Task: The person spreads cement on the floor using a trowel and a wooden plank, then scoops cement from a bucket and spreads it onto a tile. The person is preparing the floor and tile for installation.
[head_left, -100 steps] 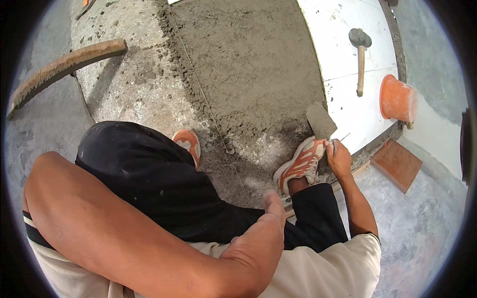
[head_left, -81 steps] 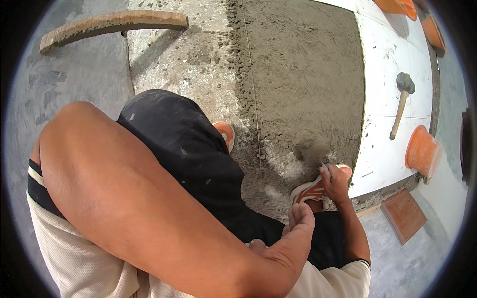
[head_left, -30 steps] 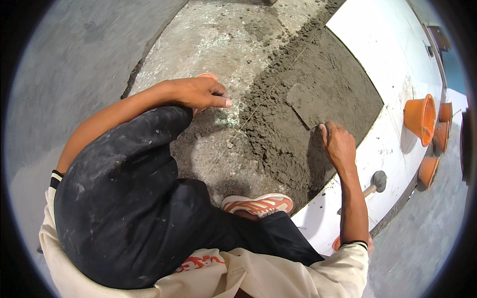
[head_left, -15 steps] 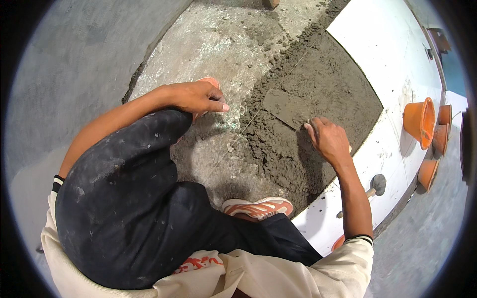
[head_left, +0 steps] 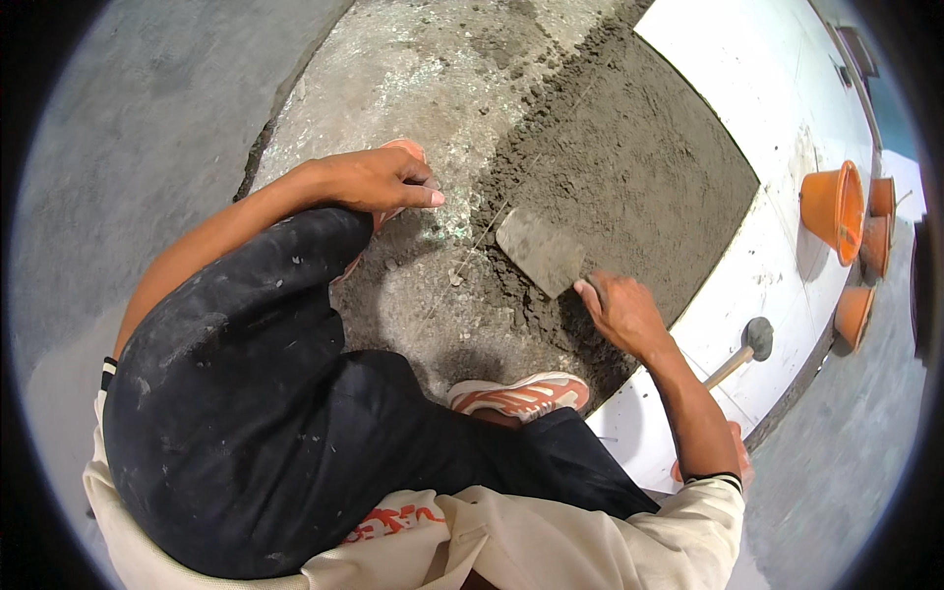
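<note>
My right hand (head_left: pixel 627 317) grips a flat metal trowel (head_left: pixel 539 252) by its handle. The blade lies at the near left edge of a bed of wet grey mortar (head_left: pixel 654 162), and the mortar behind it is fairly flat with a rough surface. Over my bent left knee hangs my left hand (head_left: pixel 379 182), thumb stretched out and fingers loosely bent, with nothing visible in it. A thin string (head_left: pixel 482 241) runs by the mortar's left edge, close to the blade.
White tiles (head_left: pixel 733 54) border the mortar on the right. On them lie a dark-headed mallet (head_left: pixel 758 337) and an orange bucket (head_left: pixel 824 211); more orange buckets (head_left: pixel 854 315) stand beyond. Rough concrete (head_left: pixel 393 74) spans the left. My shoe (head_left: pixel 521 395) is near the mortar's crumbly edge.
My right hand has drawn the trowel toward me and to the left, from within the mortar to its near left edge. The left hand has barely moved.
</note>
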Motion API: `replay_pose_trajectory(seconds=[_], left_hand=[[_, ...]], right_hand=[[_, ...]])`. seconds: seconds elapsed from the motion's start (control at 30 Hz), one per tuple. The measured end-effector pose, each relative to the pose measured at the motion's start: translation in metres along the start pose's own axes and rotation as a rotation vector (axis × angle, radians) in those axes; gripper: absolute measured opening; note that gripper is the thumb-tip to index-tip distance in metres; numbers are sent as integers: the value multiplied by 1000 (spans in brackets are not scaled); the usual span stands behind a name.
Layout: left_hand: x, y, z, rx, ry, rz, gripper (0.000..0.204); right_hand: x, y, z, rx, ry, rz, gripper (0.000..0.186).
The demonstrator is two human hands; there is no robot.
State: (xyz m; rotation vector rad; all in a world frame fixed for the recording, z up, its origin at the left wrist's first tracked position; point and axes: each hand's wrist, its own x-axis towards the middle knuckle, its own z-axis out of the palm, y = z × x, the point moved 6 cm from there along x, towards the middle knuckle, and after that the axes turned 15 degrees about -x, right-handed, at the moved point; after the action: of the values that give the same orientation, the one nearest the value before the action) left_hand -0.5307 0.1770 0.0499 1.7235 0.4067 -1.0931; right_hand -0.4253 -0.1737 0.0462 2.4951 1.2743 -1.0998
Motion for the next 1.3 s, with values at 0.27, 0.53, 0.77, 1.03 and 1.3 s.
replay_pose_trajectory(seconds=[0.27,0.53,0.77,1.03,1.3], left_hand=[[8,0,13,112,17,69,55],[20,0,17,157,-20,178,52],[20,15,20,147,-72,59,53],[21,7,14,195,-56,104,55],[24,3,3,254,3,194,61]], right_hand=[[-104,68,17,-189,90,279,39],[-202,82,83,-79,-74,255,34],[-162,54,111,-116,42,239,37],[-146,26,101,90,255,199,31],[-46,-50,49,699,363,161,37]])
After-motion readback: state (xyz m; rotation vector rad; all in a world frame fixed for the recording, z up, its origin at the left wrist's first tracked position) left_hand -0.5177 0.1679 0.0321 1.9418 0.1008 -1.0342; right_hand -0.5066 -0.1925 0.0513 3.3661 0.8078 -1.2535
